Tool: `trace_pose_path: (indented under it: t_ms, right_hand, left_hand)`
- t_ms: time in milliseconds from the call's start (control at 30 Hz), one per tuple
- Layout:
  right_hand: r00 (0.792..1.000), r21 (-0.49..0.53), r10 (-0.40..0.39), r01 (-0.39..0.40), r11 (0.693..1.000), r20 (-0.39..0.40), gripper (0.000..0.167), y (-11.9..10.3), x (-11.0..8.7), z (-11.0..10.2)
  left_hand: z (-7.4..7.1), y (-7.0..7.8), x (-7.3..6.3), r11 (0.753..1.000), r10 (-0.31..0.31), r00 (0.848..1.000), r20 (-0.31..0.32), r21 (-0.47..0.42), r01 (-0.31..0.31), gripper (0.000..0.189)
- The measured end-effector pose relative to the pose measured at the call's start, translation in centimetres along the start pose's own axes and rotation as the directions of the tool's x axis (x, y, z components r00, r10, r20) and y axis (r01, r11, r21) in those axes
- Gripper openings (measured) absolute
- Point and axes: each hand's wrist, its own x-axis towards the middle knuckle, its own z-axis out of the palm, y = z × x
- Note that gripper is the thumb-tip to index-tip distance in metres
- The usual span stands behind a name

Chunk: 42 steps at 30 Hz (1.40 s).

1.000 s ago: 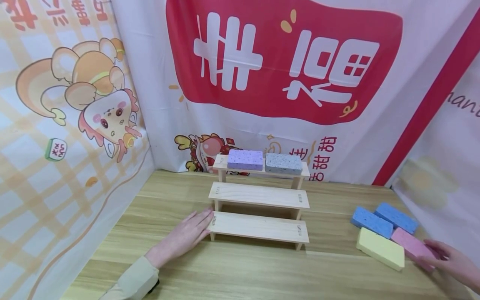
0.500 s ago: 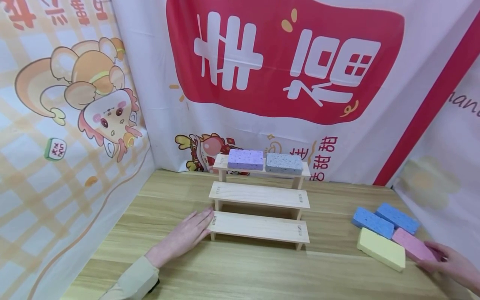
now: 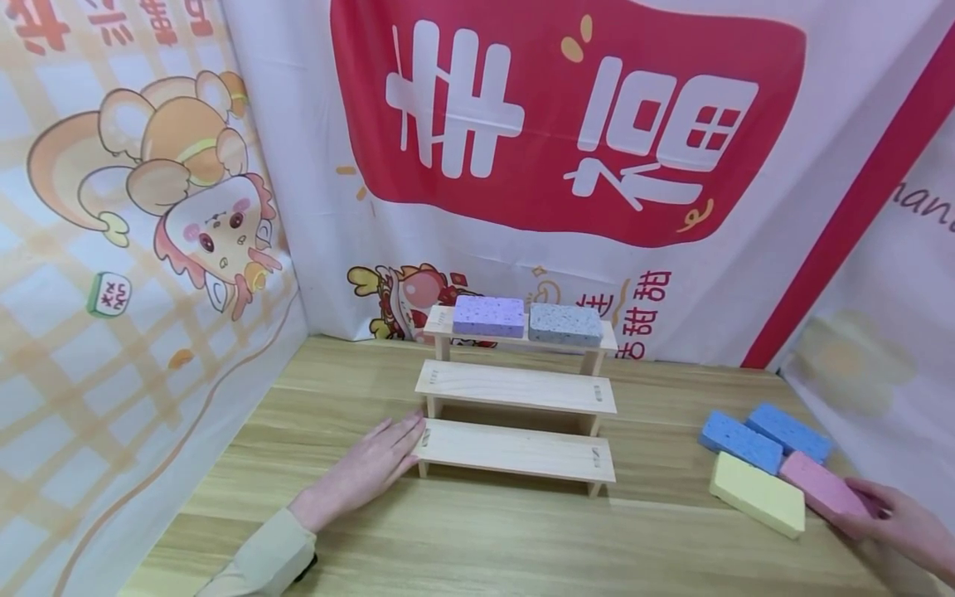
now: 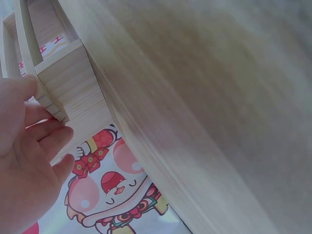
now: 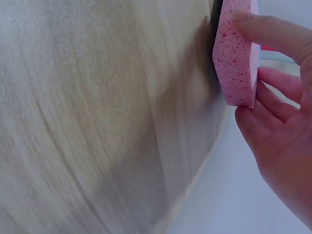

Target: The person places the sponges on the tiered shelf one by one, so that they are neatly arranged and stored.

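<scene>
A three-tier wooden display stand (image 3: pixel 515 448) stands mid-table. My left hand (image 3: pixel 379 461) holds the left end of its lowest step, with the thumb and fingers (image 4: pixel 51 139) around the board's end in the left wrist view. At the table's right side, my right hand (image 3: pixel 899 526) grips the near end of a pink sponge (image 3: pixel 826 487). In the right wrist view the thumb lies on one face of the porous sponge (image 5: pixel 236 63) and the fingers are against the other side. The pink sponge lies beside a pale yellow sponge (image 3: pixel 757 495) and two blue sponges (image 3: pixel 741 441).
On the stand's top tier sit a purple sponge (image 3: pixel 488 317) and a grey speckled sponge (image 3: pixel 564 323). Printed cloth walls (image 3: pixel 313 249) enclose the wooden table (image 3: pixel 485 547) at the back, left and right.
My right hand has closed a little further onto the end of the pink sponge. The left hand and the stand stay in place.
</scene>
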Motion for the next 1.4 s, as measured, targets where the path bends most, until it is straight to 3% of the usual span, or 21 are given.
trace_pose_path:
  t_ms: [300, 367, 433, 533, 633, 733, 967, 1200, 1400]
  right_hand:
    - [0.999, 0.006, 0.029, -0.030, 1.000, 0.028, 0.092, 0.3, -0.4, -1.2]
    - [1.000, 0.010, -0.005, 0.005, 1.000, -0.007, 0.087, 0.2, -0.6, -1.4]
    - [0.993, 0.027, -0.076, 0.079, 0.997, -0.094, 0.078, 0.3, -0.8, -1.5]
    - [0.965, 0.040, -0.165, 0.177, 0.983, -0.206, 0.057, 0.3, -1.0, -1.8]
    - [0.939, 0.057, -0.220, 0.243, 0.968, -0.264, 0.045, 0.0, -1.0, -2.1]
    - [0.929, 0.055, -0.236, 0.261, 0.964, -0.286, 0.051, -0.7, -1.0, -2.5]
    - [0.959, 0.047, -0.206, 0.219, 0.975, -0.193, 0.069, -2.9, -0.5, -3.8]
    - [0.932, 0.031, -0.261, 0.278, 0.960, -0.250, 0.062, -4.6, -0.6, -4.2]
    - [0.938, 0.040, -0.272, 0.287, 0.957, -0.214, 0.064, -6.5, -0.6, -4.9]
  left_hand:
    - [-0.1, 0.0, 0.0, 1.000, -0.016, 1.000, 0.021, -0.005, 0.016, 0.058]
    - [-0.2, 0.0, 0.0, 1.000, -0.022, 0.999, 0.036, -0.009, 0.022, 0.058]
    - [-0.2, 0.0, 0.0, 1.000, -0.023, 0.999, 0.042, -0.012, 0.024, 0.058]
    - [-0.2, 0.0, 0.1, 1.000, -0.019, 0.999, 0.034, -0.012, 0.019, 0.058]
    - [-0.2, 0.0, 0.1, 1.000, -0.013, 1.000, 0.023, -0.008, 0.013, 0.058]
    - [-0.2, 0.0, 0.1, 1.000, -0.008, 1.000, 0.015, -0.003, 0.008, 0.058]
    - [-0.2, 0.0, 0.1, 1.000, -0.015, 0.999, 0.028, -0.015, 0.015, 0.057]
    - [-0.2, 0.1, 0.1, 1.000, -0.011, 1.000, 0.029, -0.014, 0.011, 0.057]
    - [-0.2, 0.1, 0.0, 1.000, 0.002, 1.000, -0.010, -0.010, -0.002, 0.056]
